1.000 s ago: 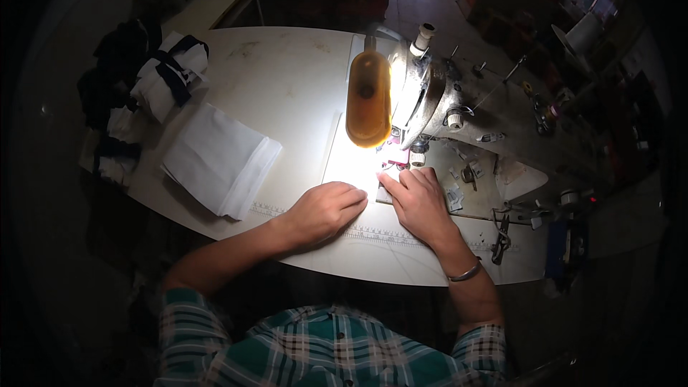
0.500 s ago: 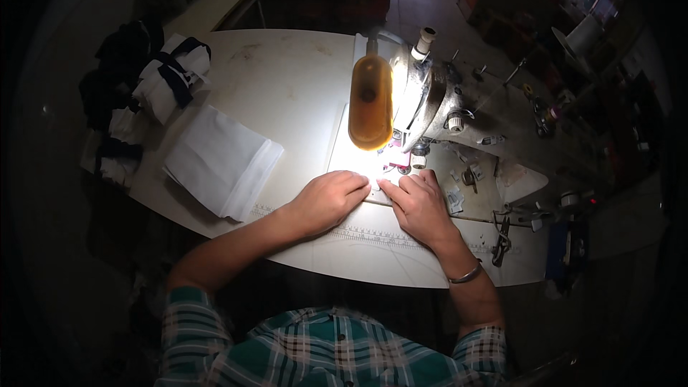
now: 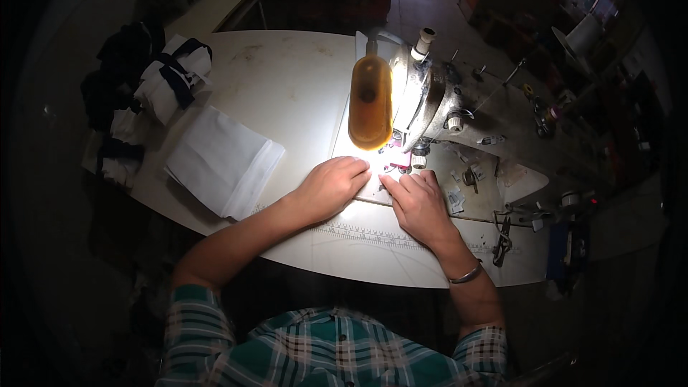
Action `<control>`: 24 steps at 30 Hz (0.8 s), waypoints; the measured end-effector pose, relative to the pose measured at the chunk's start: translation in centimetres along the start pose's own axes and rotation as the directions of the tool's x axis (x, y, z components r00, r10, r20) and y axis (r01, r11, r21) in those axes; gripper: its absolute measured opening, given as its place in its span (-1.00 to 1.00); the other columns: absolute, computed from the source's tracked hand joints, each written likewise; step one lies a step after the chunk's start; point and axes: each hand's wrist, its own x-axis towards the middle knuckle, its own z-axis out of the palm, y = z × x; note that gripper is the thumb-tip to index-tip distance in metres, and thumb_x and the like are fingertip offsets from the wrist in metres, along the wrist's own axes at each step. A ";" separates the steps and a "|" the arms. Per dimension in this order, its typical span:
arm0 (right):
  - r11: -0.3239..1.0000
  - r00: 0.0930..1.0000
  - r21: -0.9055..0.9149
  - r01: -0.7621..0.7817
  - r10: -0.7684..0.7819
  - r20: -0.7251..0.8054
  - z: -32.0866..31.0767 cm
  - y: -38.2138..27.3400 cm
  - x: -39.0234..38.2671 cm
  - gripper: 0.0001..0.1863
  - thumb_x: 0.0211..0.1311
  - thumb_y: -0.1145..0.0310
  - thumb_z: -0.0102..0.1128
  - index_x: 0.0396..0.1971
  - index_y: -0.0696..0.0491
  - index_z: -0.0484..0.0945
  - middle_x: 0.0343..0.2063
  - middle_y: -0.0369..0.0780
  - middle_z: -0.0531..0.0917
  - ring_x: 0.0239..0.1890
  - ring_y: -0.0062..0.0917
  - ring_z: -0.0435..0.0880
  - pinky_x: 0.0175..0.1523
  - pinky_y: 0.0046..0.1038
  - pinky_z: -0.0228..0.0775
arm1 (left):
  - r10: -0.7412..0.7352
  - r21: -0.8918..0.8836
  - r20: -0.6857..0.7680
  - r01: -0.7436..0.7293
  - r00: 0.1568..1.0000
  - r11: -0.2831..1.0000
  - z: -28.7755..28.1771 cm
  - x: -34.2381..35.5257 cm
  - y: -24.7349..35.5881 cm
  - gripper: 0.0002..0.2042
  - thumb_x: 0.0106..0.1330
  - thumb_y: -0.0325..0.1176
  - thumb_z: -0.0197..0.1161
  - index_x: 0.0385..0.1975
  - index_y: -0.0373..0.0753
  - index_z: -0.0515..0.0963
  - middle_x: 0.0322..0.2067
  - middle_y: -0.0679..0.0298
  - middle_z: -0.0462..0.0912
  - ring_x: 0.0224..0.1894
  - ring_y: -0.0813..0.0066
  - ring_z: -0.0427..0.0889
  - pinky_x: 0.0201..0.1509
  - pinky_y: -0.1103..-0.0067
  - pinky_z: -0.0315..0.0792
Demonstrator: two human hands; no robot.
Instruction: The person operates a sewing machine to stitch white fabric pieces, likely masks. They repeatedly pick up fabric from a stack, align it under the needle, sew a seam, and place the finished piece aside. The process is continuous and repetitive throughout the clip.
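At the needle end of a sewing machine point(image 3: 459, 93), my two hands rest on the brightly lit bed plate. My left hand point(image 3: 331, 188) has its fingers pressed together, tips down beside the glare under the lamp. A short gap to the right, my right hand point(image 3: 421, 204) is curled, thumb and forefinger together near the pink presser-foot part point(image 3: 399, 160). Whatever lies under the fingertips is washed out by the light; I cannot make it out. An amber, oval lamp cover point(image 3: 370, 104) hangs just beyond my hands and hides part of the machine's front.
Left of my hands lies a folded stack of white fabric point(image 3: 223, 165) on the white table point(image 3: 287, 100). Bundles of white and dark cloth point(image 3: 168, 82) crowd the table's left edge. A printed ruler scale point(image 3: 373, 235) runs along the front. Scissor-like snips point(image 3: 504, 240) lie at the right.
My left hand has slid a little away from me, toward the lamp, widening the gap between the hands. My right hand has barely moved.
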 end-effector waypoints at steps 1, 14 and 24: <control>1.000 1.000 0.001 -0.004 0.004 -0.001 0.0 -0.1 0.0 -0.61 0.28 0.53 0.16 0.09 0.06 0.71 -0.43 -0.25 0.54 -0.29 -0.40 0.58 0.05 -0.33 0.30 | -0.008 0.002 0.006 0.008 1.000 1.000 0.1 0.1 -0.1 -0.76 0.33 -0.48 0.32 -0.04 -0.39 0.68 -0.03 0.09 0.72 -0.03 0.10 0.71 0.04 0.30 0.62; 0.999 0.999 0.018 -0.027 0.027 0.017 -0.5 -0.2 0.0 -0.57 0.26 0.55 0.16 0.13 0.05 0.69 -0.39 -0.25 0.55 -0.25 -0.38 0.57 0.03 -0.33 0.33 | -0.066 0.051 0.068 0.063 0.995 0.997 0.8 1.1 -1.9 -0.71 0.28 -0.51 0.29 0.00 -0.36 0.64 0.05 0.11 0.68 0.08 0.07 0.67 0.07 0.29 0.61; 0.996 0.999 0.074 -0.045 0.043 0.030 -0.7 -0.3 0.0 -0.58 0.29 0.54 0.17 0.13 0.05 0.69 -0.37 -0.24 0.55 -0.25 -0.36 0.57 -0.03 -0.31 0.34 | -0.120 0.120 0.091 0.109 0.988 0.987 1.6 2.0 -3.0 -0.68 0.21 -0.59 0.27 -0.01 -0.34 0.66 -0.02 0.13 0.66 0.05 0.11 0.66 0.10 0.28 0.57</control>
